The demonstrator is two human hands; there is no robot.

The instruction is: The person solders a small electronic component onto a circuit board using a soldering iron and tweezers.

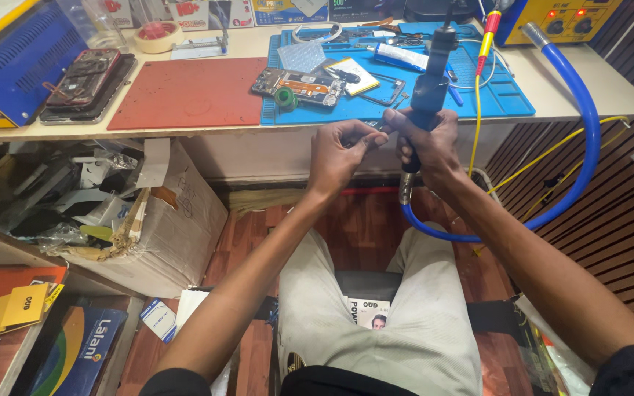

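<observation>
Knees in pale trousers fill the bottom of the view, with a booklet tucked between them on the seat. Up around 12 o'clock from there, the right hand is wrapped tight around a black hot-air wand, nozzle pointing up, its blue hose looping off toward 3 o'clock. Left hand sits just beside it, fingers pinched shut on some small part, too tiny to make out. Both hover at the bench edge. Behind them, at 12 o'clock, an opened phone lies on the blue work mat, red mat at 11.
</observation>
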